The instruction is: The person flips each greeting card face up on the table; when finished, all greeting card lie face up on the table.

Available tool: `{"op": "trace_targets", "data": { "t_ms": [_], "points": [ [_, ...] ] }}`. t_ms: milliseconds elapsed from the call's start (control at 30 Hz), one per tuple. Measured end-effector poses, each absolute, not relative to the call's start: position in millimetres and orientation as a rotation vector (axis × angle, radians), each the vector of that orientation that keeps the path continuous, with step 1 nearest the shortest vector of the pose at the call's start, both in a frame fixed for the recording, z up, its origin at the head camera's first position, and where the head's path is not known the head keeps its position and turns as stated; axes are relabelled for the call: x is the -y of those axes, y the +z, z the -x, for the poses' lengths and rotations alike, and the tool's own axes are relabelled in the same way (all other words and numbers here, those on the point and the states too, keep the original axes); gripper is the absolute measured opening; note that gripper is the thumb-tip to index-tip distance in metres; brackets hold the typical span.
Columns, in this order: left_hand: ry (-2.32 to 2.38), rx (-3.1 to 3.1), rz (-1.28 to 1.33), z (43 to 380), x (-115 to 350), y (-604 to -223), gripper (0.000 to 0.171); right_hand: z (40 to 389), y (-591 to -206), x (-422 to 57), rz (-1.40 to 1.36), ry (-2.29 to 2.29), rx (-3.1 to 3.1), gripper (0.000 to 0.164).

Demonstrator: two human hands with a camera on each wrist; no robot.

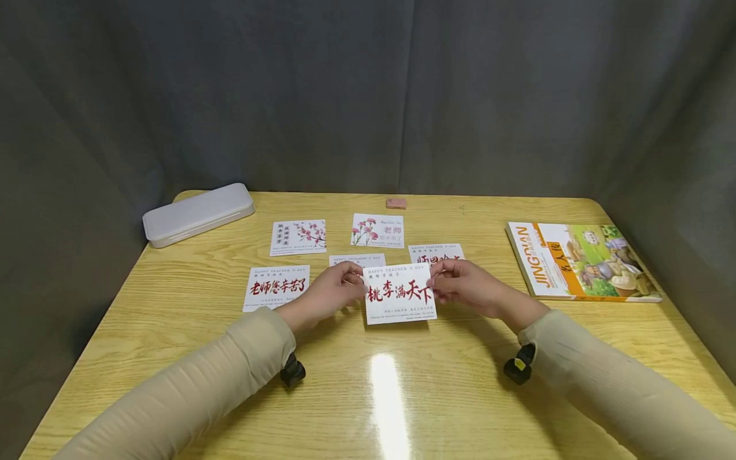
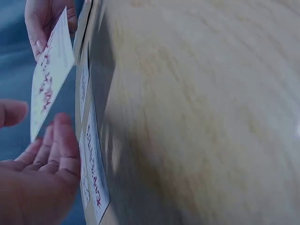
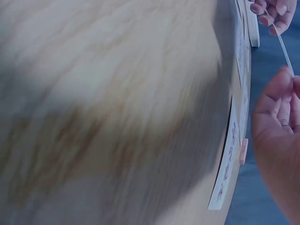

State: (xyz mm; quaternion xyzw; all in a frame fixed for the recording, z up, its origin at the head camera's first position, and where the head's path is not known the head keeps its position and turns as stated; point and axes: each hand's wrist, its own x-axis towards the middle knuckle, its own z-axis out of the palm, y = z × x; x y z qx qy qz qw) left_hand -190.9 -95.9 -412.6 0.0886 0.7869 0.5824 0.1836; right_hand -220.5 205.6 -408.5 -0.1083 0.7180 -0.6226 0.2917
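Note:
A white greeting card (image 1: 399,295) with red Chinese lettering is held up off the table, tilted. My right hand (image 1: 468,289) pinches its right edge between thumb and fingers. At the card's left edge is my left hand (image 1: 329,295). In the left wrist view, the left thumb and fingers (image 2: 65,140) stand apart, with the card's near corner between them. Behind the raised card lie two more lettered cards, one on the right (image 1: 435,252) and one partly covered (image 1: 358,260). Another lettered card (image 1: 276,287) lies left of the left hand.
Farther back are a plum-blossom card (image 1: 298,237) and a carnation card (image 1: 377,230). A small pink eraser-like block (image 1: 396,203) sits near the back edge. The white case (image 1: 198,214) is at back left, and a thick book (image 1: 583,260) lies on the right. A grey curtain (image 1: 368,96) hangs behind.

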Motion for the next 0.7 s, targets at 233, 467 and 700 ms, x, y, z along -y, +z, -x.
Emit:
{"op": "trace_targets", "data": {
  "t_ms": [233,467,700],
  "points": [
    [1.429,-2.312,-0.39,183.8,91.1,-411.5,0.055,214.7,-414.2,-217.4,0.279,-1.607,-1.925,0.006],
    [0.854,-2.533,-0.921,174.0,88.4,-409.2,0.045,211.1,-419.0,-218.5,0.307,-1.429,-2.086,0.005],
    [0.47,-2.54,-1.176,165.0,83.0,-407.0,0.044,205.9,-413.7,-209.4,0.318,-1.179,-2.331,0.01]
  ]
}}
